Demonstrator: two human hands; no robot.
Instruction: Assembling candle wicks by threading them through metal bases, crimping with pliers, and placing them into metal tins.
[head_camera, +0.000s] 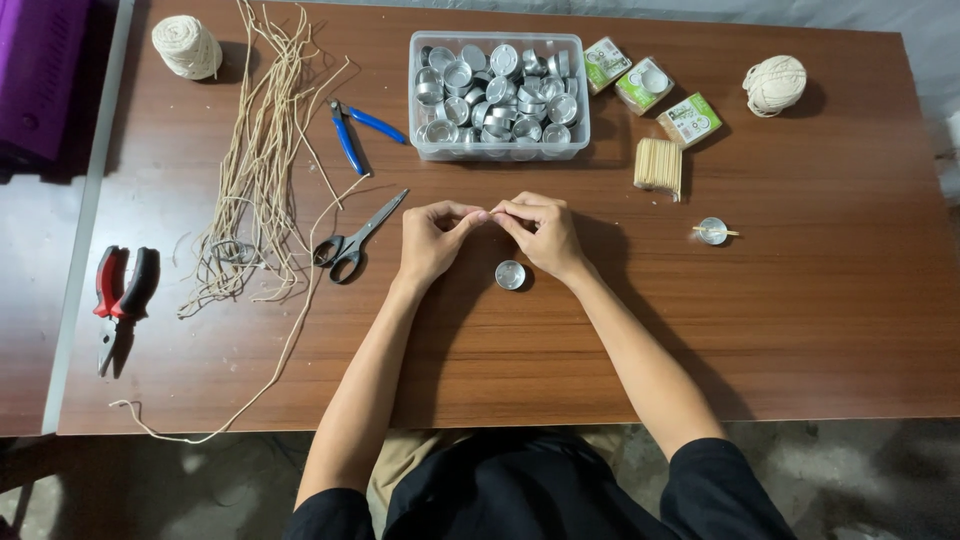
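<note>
Pinching together just above the small metal cup (510, 274), the left hand (432, 240) and right hand (543, 233) are being closed on something too thin to be identified.

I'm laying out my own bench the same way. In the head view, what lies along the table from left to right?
Red pliers → cord bundle → scissors → left hand → right hand → bundle of wooden sticks → small metal cup with a stick across it.

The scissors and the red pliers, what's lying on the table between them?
In the head view, a loose bundle of tan cord strands lies between the scissors and the red pliers, trailing toward the table edge.
</note>
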